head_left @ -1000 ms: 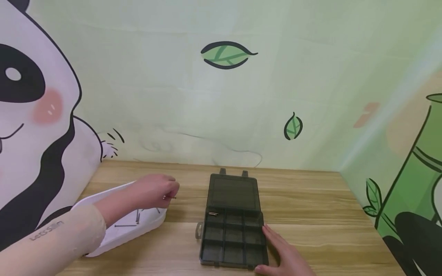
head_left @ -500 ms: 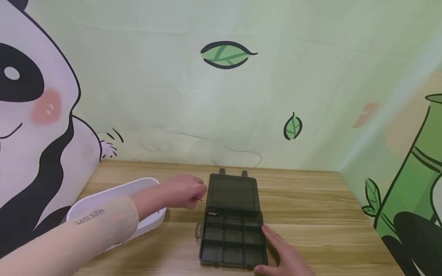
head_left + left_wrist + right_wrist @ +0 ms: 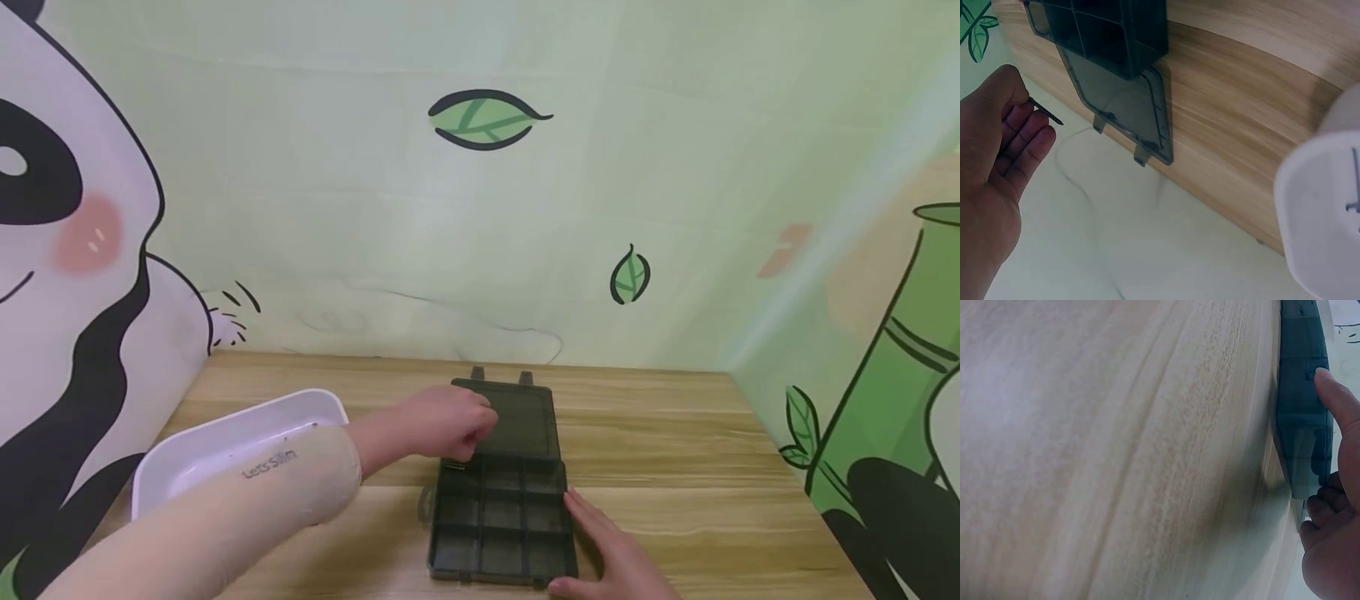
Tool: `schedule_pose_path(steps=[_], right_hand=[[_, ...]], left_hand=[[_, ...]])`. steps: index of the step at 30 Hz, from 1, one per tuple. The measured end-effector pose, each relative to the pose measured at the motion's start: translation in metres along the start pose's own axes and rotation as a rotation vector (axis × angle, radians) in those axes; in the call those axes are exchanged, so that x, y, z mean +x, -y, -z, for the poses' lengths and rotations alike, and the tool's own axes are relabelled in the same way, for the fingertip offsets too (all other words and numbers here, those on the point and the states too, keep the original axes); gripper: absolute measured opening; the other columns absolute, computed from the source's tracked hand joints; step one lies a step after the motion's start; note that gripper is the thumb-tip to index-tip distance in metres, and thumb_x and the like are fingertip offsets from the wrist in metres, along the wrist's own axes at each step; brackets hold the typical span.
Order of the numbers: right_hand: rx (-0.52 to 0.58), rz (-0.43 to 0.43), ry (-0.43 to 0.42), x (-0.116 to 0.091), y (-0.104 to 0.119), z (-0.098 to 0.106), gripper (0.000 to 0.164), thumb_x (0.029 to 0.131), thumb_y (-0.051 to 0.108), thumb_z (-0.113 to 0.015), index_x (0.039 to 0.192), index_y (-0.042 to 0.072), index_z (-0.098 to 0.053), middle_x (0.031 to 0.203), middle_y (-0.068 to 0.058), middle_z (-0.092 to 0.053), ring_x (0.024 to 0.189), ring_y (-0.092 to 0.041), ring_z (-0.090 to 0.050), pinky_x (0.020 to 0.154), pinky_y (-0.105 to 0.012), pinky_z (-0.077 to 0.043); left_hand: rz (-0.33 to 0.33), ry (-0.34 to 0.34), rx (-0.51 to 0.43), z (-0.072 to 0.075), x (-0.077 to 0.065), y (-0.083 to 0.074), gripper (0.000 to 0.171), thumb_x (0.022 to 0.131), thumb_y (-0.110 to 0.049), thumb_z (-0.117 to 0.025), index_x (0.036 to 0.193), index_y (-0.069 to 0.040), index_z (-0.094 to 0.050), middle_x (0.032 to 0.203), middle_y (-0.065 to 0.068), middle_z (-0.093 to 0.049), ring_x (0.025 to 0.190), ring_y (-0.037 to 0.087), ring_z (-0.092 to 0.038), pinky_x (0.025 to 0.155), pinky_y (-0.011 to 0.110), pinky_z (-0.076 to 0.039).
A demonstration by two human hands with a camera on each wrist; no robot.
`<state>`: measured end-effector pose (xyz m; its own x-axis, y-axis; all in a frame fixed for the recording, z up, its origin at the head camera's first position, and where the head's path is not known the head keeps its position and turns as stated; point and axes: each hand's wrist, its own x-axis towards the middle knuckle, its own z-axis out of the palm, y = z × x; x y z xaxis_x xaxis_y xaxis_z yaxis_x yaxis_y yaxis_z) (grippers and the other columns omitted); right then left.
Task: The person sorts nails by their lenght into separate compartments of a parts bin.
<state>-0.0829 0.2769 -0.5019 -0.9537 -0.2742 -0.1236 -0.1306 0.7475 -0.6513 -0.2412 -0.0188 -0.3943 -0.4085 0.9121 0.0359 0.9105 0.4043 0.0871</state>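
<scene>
The left hand [image 3: 448, 422] pinches one nail [image 3: 1046, 111] over the dark box [image 3: 502, 517]; the right hand [image 3: 624, 560], spread wide, touches its side.

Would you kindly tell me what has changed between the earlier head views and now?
The left hand has moved rightward from the white tray to the dark box, now overlapping its open lid in the head view. It still pinches a nail. The right hand still touches the box's right side; box and tray stayed put.
</scene>
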Motion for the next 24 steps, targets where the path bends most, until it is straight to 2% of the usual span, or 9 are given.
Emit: schedule_pose_path(steps=[6, 11, 19, 24], right_hand=[[-0.008, -0.008, -0.006, -0.002, 0.0, 0.001, 0.113, 0.079, 0.064, -0.086, 0.167, 0.012, -0.036, 0.17, -0.015, -0.038, 0.153, -0.041, -0.039, 0.115, -0.069, -0.038], [-0.004, -0.018, -0.003, -0.004, 0.002, 0.001, 0.113, 0.079, 0.064, -0.086, 0.167, 0.013, -0.036, 0.17, -0.015, -0.037, 0.153, -0.042, -0.039, 0.114, -0.069, -0.038], [-0.008, -0.017, -0.002, -0.005, 0.005, 0.001, 0.113, 0.079, 0.064, -0.086, 0.167, 0.014, -0.036, 0.17, -0.013, -0.038, 0.153, -0.041, -0.04, 0.115, -0.067, -0.039], [-0.008, -0.031, 0.011, -0.004, 0.007, 0.002, 0.112, 0.08, 0.064, -0.086, 0.167, 0.013, -0.036, 0.17, -0.015, -0.038, 0.153, -0.043, -0.039, 0.115, -0.067, -0.038]], left_hand=[[0.001, -0.007, 0.029, -0.006, 0.015, -0.008, 0.026, 0.082, -0.001, -0.07, 0.076, -0.019, -0.052, 0.074, -0.008, -0.046, 0.067, 0.01, -0.043, 0.06, 0.025, -0.039], [-0.019, 0.002, 0.06, -0.013, 0.023, -0.012, 0.022, 0.086, -0.005, -0.074, 0.08, -0.018, -0.058, 0.077, -0.008, -0.05, 0.07, 0.01, -0.049, 0.064, 0.026, -0.046], [-0.063, -0.003, 0.081, -0.029, 0.029, -0.022, 0.016, 0.088, -0.01, -0.079, 0.086, -0.018, -0.066, 0.085, -0.007, -0.06, 0.075, 0.009, -0.059, 0.07, 0.024, -0.052], [-0.062, -0.009, 0.036, -0.038, 0.03, -0.025, 0.016, 0.085, -0.009, -0.08, 0.085, -0.018, -0.067, 0.083, -0.008, -0.059, 0.073, 0.008, -0.058, 0.07, 0.024, -0.052]])
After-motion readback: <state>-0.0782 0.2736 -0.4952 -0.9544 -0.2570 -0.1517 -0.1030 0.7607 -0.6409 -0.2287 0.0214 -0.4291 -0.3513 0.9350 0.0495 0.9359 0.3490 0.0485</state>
